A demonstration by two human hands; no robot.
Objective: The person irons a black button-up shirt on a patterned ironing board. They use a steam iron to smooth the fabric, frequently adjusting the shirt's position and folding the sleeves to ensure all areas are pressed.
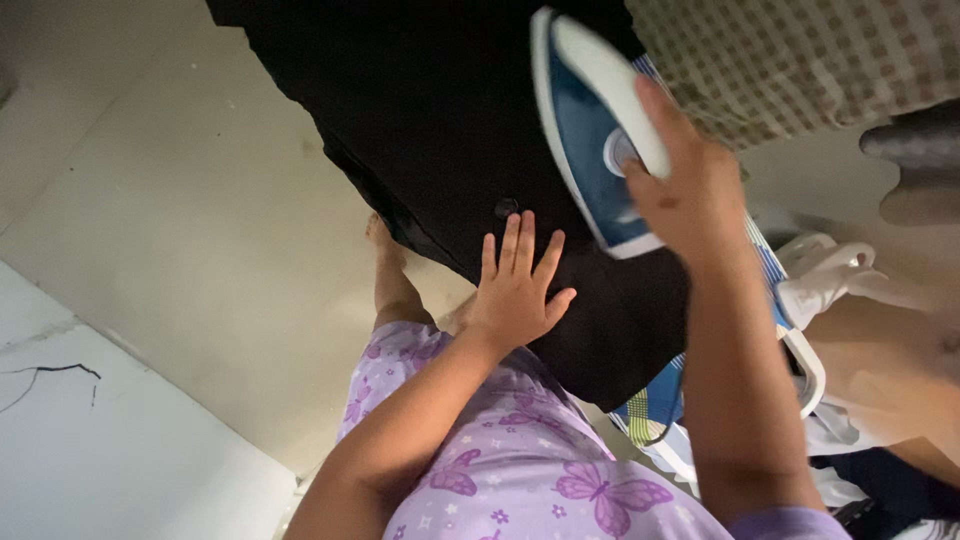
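Note:
A black garment (430, 110) lies spread over an ironing board and hangs off its left edge. My left hand (518, 285) rests flat on the cloth, fingers apart, just below a small black button (507, 208). My right hand (680, 185) grips the white handle of a blue and white clothes iron (585, 130), which sits on the black garment at the upper middle. The iron's nose points away from me.
The ironing board's blue checked cover (655, 400) shows under the garment. A beige checked cloth (800, 60) lies at the top right. White fabric (830, 275) is bunched at the right. Pale floor tiles (180, 230) and my bare foot (385, 250) are at the left.

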